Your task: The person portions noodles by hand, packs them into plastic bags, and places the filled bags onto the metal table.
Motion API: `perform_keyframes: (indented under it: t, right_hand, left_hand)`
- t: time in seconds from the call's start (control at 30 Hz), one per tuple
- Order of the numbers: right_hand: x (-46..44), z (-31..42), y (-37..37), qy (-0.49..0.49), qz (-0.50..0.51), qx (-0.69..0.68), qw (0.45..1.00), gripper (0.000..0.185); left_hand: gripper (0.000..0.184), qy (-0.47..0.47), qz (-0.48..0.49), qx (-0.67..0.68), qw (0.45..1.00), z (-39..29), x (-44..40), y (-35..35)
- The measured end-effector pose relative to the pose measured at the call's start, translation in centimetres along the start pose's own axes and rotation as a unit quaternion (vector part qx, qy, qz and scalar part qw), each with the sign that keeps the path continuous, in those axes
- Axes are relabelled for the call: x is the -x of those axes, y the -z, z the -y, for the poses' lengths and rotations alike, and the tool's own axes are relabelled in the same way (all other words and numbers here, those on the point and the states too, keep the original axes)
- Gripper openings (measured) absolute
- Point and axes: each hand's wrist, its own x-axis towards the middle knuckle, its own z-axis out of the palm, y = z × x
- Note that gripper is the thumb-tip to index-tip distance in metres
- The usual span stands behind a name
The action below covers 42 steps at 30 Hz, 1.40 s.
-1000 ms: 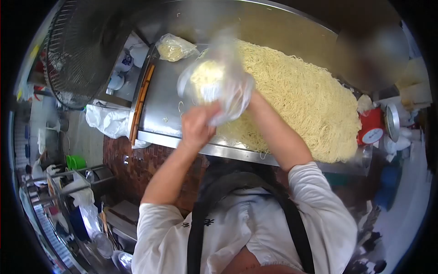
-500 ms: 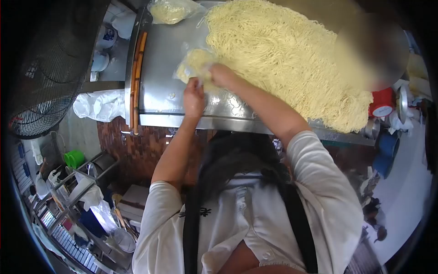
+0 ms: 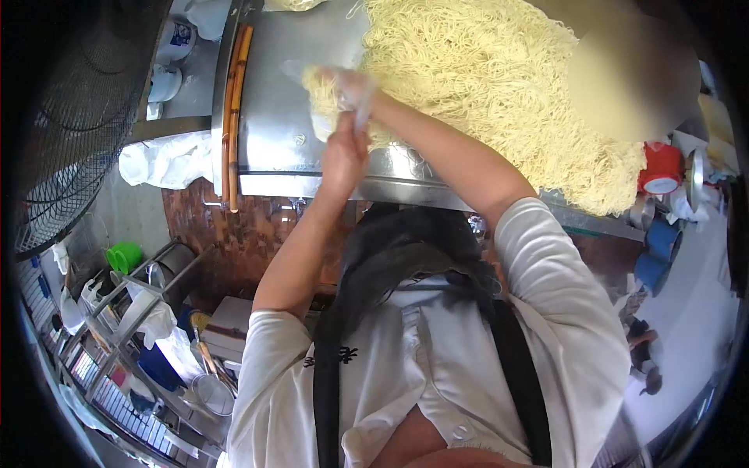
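To the right of two brown sticks [image 3: 238, 117], the plastic bag of noodles [image 3: 321, 97] was over the bare steel of the counter [image 3: 273, 117], less spread out than half a second earlier. Its plastic now stretched up between the left hand [image 3: 346, 152], fingers pinching it, and the blurred right hand [image 3: 356, 84], whose grip I could not tell, so its mouth was seemingly being gathered, beside the loose noodle heap [image 3: 484, 93].

Shiny metal table [image 3: 273, 93]. Broad heap of noodles [image 3: 484, 86] across right side. Two brown sticks [image 3: 235, 117] along left edge, ends overhanging front.
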Motion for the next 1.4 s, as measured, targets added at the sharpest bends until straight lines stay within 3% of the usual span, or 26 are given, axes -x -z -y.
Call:
perform_keyframes:
  t: [0.07, 0.1, 0.2, 0.23, 0.33, 0.47, 0.53, 0.57, 0.63, 0.7, 0.73, 0.77, 0.83, 0.87, 0.9, 0.93, 0.97, 1.0, 1.07, 1.1, 1.13, 1.2, 1.23, 1.27, 1.33, 1.4]
  right_hand:
    - [-0.9, -2.2, -1.9, 0.087, -0.087, -0.126, 0.984, 0.052]
    - [-0.5, -3.7, -3.8, 0.114, -0.105, -0.135, 0.979, 0.043]
    - [6.9, 1.8, 0.7, 0.135, 0.060, 0.062, 0.987, 0.051]
    - [8.6, 1.8, 0.8, 0.119, 0.004, 0.091, 0.989, 0.056]
    - [13.5, 1.5, 2.4, 0.040, -0.052, 0.304, 0.950, 0.067]
    - [13.0, 0.3, 1.9, -0.022, -0.184, 0.534, 0.825, 0.070]
    - [11.2, 0.5, 4.0, -0.020, -0.217, 0.415, 0.884, 0.066]
    - [10.5, 0.4, 5.2, -0.047, -0.203, 0.378, 0.902, 0.066]
    - [9.8, -0.5, 7.7, -0.064, -0.209, 0.384, 0.897, 0.050]
    - [11.0, 0.2, 11.8, -0.082, -0.269, 0.237, 0.930, 0.045]
    - [11.8, 0.3, 14.0, -0.090, -0.296, 0.195, 0.931, 0.045]
    - [14.7, 4.9, 16.3, -0.181, -0.327, 0.105, 0.922, 0.050]
    - [18.4, 3.9, 22.6, -0.222, -0.385, 0.065, 0.894, 0.064]
    - [20.4, 3.7, 26.0, -0.312, -0.369, 0.185, 0.856, 0.067]
    - [23.8, -3.9, 30.6, -0.117, -0.407, 0.351, 0.835, 0.068]
    - [26.9, -4.6, 33.5, -0.085, -0.368, 0.376, 0.846, 0.065]
    - [28.4, -4.9, 35.6, -0.132, -0.318, 0.391, 0.853, 0.064]
    - [28.1, -5.6, 35.6, -0.256, -0.277, 0.453, 0.808, 0.067]
    - [27.3, -7.1, 35.8, -0.482, -0.182, 0.549, 0.659, 0.077]
    - [25.6, -2.9, 32.4, -0.472, -0.165, 0.555, 0.665, 0.092]
    - [23.7, 1.3, 27.8, -0.405, -0.141, 0.556, 0.712, 0.077]
    - [19.9, 7.9, 18.4, -0.289, -0.046, 0.531, 0.796, 0.062]
    - [18.5, 6.7, 14.2, -0.242, 0.003, 0.428, 0.871, 0.061]
    - [17.0, 3.5, 9.7, -0.132, -0.003, 0.426, 0.895, 0.054]
    - [13.7, -1.5, 2.2, 0.024, -0.034, 0.488, 0.872, 0.047]
    - [9.8, -1.6, 0.8, 0.036, -0.037, 0.454, 0.890, 0.045]
  left_hand:
    - [0.021, -0.012, 0.115, 0.111, 0.987, -4.0, 1.0, 0.8]
    - [0.035, 0.065, 0.186, 0.153, 0.968, -2.5, 0.5, 0.8]
    - [0.060, -0.072, 0.140, -0.113, 0.981, -2.1, -3.6, 5.7]
    - [0.076, -0.188, 0.070, -0.216, 0.956, 0.0, -4.3, 5.3]
    - [0.078, -0.289, 0.085, -0.390, 0.870, 5.7, -6.2, -0.2]
    - [0.056, -0.021, 0.245, -0.277, 0.929, 5.3, -9.8, -0.2]
    - [0.041, -0.111, 0.175, -0.151, 0.967, 1.0, -8.4, 4.8]
    - [0.047, -0.017, 0.189, -0.197, 0.962, -2.7, -7.5, 7.6]
    - [0.057, 0.009, 0.145, -0.192, 0.970, -6.6, -6.0, 11.9]
    - [0.038, -0.203, 0.079, -0.158, 0.963, -6.4, -5.9, 15.9]
    - [0.032, -0.163, 0.078, -0.092, 0.979, -8.9, -5.2, 17.0]
    - [0.035, -0.186, 0.093, -0.158, 0.965, -11.1, -4.7, 18.0]
    - [0.035, -0.230, 0.113, -0.213, 0.943, -13.1, -4.6, 19.0]
    - [0.035, -0.251, 0.123, -0.239, 0.930, -13.3, -4.4, 19.1]
    - [0.040, -0.185, 0.115, -0.230, 0.949, -12.7, -4.3, 18.9]
    - [0.043, -0.227, 0.118, -0.256, 0.932, -11.7, -4.8, 18.3]
    - [0.046, -0.263, 0.121, -0.281, 0.915, -10.1, -5.5, 17.3]
    - [0.049, -0.297, 0.127, -0.304, 0.896, -8.1, -6.0, 16.1]
    - [0.062, -0.291, 0.114, -0.402, 0.861, -1.8, -7.0, 11.9]
    - [0.066, -0.261, 0.060, -0.454, 0.850, -0.7, -6.0, 9.8]
    - [0.069, -0.230, 0.008, -0.504, 0.833, -0.2, -4.8, 7.5]
    - [0.070, -0.090, -0.019, -0.309, 0.947, 1.3, -1.9, 4.6]
    - [0.068, -0.109, -0.042, -0.273, 0.955, 2.3, -1.3, 2.4]
    - [0.066, -0.123, -0.065, -0.237, 0.962, 3.1, -0.3, 0.6]
    - [0.049, -0.075, -0.108, -0.234, 0.963, 3.5, -1.3, -2.0]
    - [0.033, -0.065, -0.133, -0.235, 0.961, 4.8, -4.1, -2.6]
